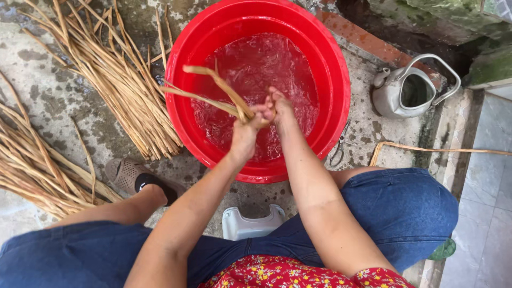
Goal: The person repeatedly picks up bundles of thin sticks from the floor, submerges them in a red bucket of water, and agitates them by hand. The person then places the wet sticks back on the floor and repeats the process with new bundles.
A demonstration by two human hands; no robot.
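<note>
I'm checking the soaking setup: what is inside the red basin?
The red basin holds rippling water. Both hands, left hand and right hand, grip tan fibre strips above it. The basin's bottom under the hands is hidden.

Lighting: soft, even daylight, apparently from overhead; bright throughout, no harsh sun patches.
Shadows: faint and diffuse, darkest under the red basin (186,144) rim and in the upper-right recess.
Glare: broken white highlights on the rippled water (256,64); a pale sheen on the metal kettle (386,98).
Sharpness: basin, forearms and dried stalks (112,80) crisp; the left hand (246,130) and right hand (278,106) slightly smeared, possibly motion.
Distortion: wide-angle stretch at the frame edges, denim knees enlarged.
</note>
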